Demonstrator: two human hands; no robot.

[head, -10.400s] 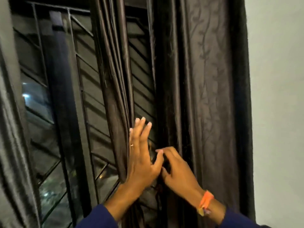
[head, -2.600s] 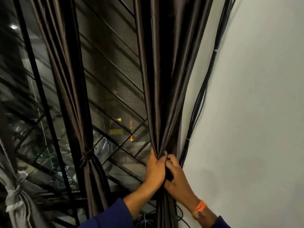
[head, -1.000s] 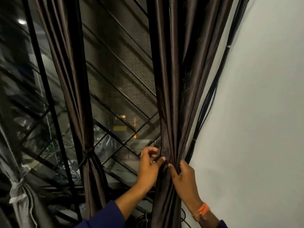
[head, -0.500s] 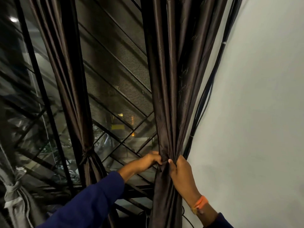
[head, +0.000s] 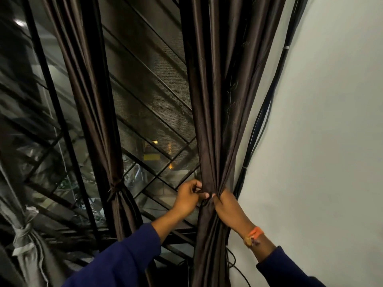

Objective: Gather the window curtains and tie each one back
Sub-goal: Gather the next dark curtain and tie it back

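bunched dark brown curtain (head: 215,121) hanging against the right edge of the window grille (head: 149,96), just beside the white wall (head: 331,121). left hand (head: 187,196) curled at its gathered waist, fingertips pinching what may be a thin tie, too dark to tell. right hand (head: 224,201) wrapped round the same waist from the wall side. further left, a second brown curtain (head: 97,100) already knotted, and a grey curtain (head: 27,235) tied at the lower left corner. black cables (head: 261,121) running down the wall edge.

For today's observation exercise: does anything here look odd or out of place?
Nothing is damaged. The right curtain is bunched but untied, held by both hands; the middle curtain is tied. Black cables hang loose beside it along the wall.
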